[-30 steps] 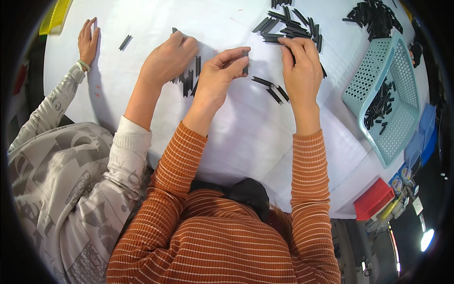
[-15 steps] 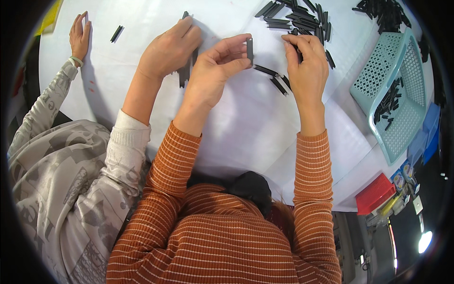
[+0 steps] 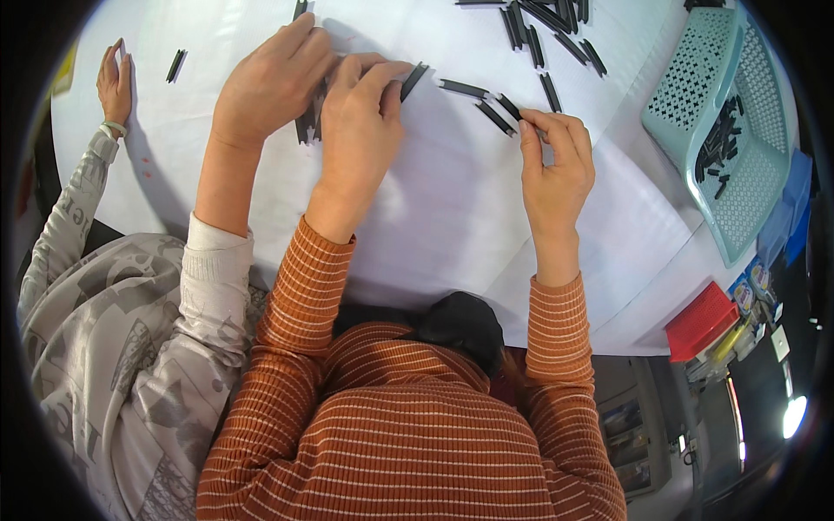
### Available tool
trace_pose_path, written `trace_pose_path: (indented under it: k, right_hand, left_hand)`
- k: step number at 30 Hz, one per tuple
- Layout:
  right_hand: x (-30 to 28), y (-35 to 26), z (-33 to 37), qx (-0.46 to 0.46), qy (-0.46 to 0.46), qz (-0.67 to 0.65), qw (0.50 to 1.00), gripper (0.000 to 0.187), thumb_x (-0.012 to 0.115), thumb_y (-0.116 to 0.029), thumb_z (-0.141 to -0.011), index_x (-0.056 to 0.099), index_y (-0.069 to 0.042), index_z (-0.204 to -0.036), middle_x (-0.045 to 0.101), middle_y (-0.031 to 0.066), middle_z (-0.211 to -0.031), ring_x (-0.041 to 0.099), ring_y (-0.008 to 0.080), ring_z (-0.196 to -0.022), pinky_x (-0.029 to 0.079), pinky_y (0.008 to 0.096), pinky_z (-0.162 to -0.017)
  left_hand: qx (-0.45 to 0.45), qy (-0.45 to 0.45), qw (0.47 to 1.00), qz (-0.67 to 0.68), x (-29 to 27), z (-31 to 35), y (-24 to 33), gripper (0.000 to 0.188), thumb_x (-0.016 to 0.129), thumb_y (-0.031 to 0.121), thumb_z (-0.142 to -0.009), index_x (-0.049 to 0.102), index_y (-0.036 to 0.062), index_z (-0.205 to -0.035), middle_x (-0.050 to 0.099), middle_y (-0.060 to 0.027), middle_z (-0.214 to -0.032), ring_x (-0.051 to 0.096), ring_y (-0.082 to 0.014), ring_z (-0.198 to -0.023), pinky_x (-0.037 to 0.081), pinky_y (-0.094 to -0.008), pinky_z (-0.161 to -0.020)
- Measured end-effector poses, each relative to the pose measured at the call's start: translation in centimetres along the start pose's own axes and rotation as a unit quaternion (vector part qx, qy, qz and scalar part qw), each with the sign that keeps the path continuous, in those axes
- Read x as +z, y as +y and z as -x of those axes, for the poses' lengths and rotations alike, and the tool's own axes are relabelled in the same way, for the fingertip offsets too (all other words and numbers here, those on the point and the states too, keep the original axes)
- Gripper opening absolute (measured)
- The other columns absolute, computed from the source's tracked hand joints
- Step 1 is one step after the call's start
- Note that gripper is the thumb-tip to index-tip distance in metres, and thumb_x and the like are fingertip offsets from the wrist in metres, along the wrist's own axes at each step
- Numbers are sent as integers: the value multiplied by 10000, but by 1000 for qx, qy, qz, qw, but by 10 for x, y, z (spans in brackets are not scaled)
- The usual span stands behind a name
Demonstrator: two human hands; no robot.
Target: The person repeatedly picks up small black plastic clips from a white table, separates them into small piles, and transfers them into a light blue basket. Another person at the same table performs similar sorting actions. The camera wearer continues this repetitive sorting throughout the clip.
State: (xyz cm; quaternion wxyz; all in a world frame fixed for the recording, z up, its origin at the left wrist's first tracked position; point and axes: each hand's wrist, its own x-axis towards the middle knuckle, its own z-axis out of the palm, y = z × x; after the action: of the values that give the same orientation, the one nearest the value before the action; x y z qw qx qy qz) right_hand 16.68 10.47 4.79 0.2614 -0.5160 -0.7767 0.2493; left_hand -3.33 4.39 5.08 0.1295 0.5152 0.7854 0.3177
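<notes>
My left hand point(image 3: 360, 130) is closed, with a short black grooved plastic strip point(image 3: 414, 81) jutting from between thumb and fingers. Right beside it is a co-worker's hand point(image 3: 274, 87), over a group of dark strips point(image 3: 307, 127) that both hands partly hide. My right hand point(image 3: 559, 165) pinches the end of another black plastic strip point(image 3: 509, 108), which is low over the white table. Two loose strips lie just left of that one: an upper strip point(image 3: 464, 89) and a lower strip point(image 3: 495, 118).
Several black strips point(image 3: 547, 22) are scattered at the far side of the white-covered table point(image 3: 452, 200). A pale blue perforated basket point(image 3: 695, 174) holding small black pieces lies tilted at the right. A red box point(image 3: 702, 321) sits by the right edge. The co-worker's other hand point(image 3: 114, 85) rests far left.
My left hand has moved left with its strip, toward the co-worker's hand. My right hand has come down from the far pile to a nearer strip. The whole view has shifted slightly.
</notes>
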Motion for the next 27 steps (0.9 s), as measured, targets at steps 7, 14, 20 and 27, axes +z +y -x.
trace_pose_path:
  k: [7, 14, 20, 27]
  right_hand:
    - [1, 14, -18, 36, 61, 48, 996, 118, 712, -122, -829, 703, -92, -943, 618, 12, -867, 598, 177, -783, 479, 309, -688]
    - [0, 10, -4, 49, 14, 24, 998, 117, 727, -151, -827, 702, -109, -933, 622, -16, -868, 598, 156, -765, 467, 299, -658]
    - [5, 14, 2, 39, 32, 30, 998, 130, 745, -152, -811, 704, -122, -931, 622, -27, -867, 601, 141, -735, 452, 300, -678]
    - [4, 8, 0, 21, 51, 12, 998, 120, 746, -129, -802, 702, -102, -910, 629, -20, -861, 601, 145, -733, 456, 297, -663]
  left_hand:
    - [63, 69, 995, 21, -1, 29, -2, 289, 596, -99, -831, 706, 60, -1046, 630, -70, -1037, 589, -197, -871, 496, -282, -689]
    - [71, 10, 996, 50, 9, 69, -10, 353, 549, -158, -785, 701, 52, -1024, 624, -81, -1033, 560, -209, -894, 487, -280, -708]
    - [67, 24, 996, 63, 12, 70, -11, 354, 540, -166, -781, 698, 51, -1013, 625, -75, -1021, 560, -222, -891, 481, -285, -705]
    - [67, 18, 996, 56, 12, 69, -16, 339, 544, -158, -784, 694, 47, -1008, 629, -80, -1017, 562, -224, -890, 480, -289, -708]
